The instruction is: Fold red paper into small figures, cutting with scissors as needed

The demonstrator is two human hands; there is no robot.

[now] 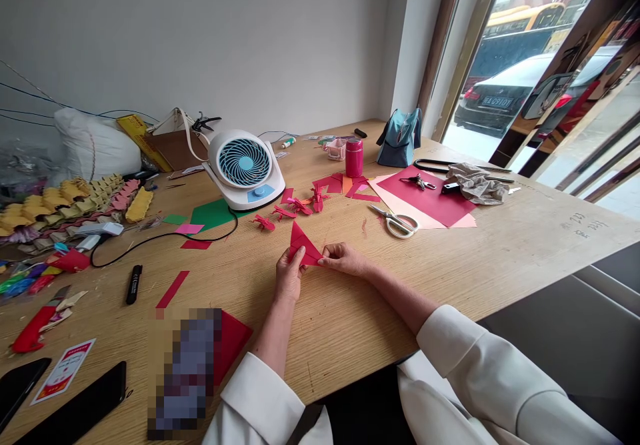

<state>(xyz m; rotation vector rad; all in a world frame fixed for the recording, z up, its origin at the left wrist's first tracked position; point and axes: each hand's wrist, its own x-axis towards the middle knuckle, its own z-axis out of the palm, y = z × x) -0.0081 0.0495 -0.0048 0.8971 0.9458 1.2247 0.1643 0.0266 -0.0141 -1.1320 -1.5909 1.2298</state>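
Note:
A folded red paper triangle (303, 242) is held above the wooden table, its point upward. My left hand (290, 275) grips its lower left part, the thumb lying across the front. At the lower right corner, my right hand (344, 259) pinches the paper between thumb and fingers. Behind the hands stand several small folded red paper figures (301, 207). White-handled scissors (399, 223) lie to the right of them, by large red sheets (430, 198).
A white fan (245, 165) stands behind the figures, its black cable running left. Farther back are a pink jar (354, 158) and a blue bag (399, 138). A black marker (134, 285), a red-handled knife (37, 328) and phones (75, 408) lie on the left.

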